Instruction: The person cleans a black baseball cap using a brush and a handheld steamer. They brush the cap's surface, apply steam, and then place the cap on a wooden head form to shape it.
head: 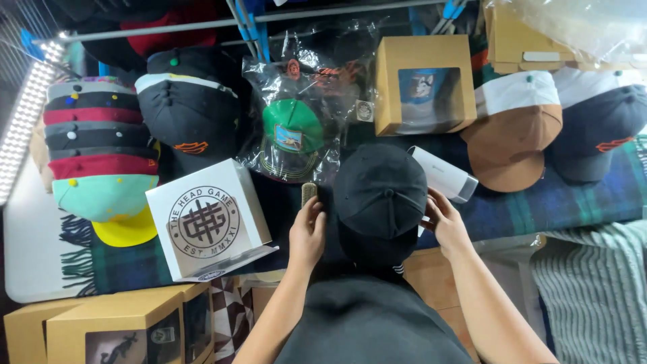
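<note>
A black cap [381, 195] is sitting crown-up at the near edge of the tabletop [559, 202], which is covered by a dark plaid blanket. The person's right hand [445, 219] is gripping the cap's right side, its grip curled against the fabric. The left hand [308, 232] is touching the cap's left side while its grip is pinching a small brush [309, 193] that is pointing away from the person.

Just beyond the right hand a white cylindrical device [443, 174] is lying tilted. Left of the cap a white cube box [209, 219] with a round emblem is leaning near the front edge. Toward the far edge a bagged green cap [291, 131] is lying beside a brown cardboard box [423, 84] with a window. A brown-and-white cap [515, 128] and a navy cap [596, 128] are resting toward the right, and a stack of multicoloured caps [101, 155] is filling the left end.
</note>
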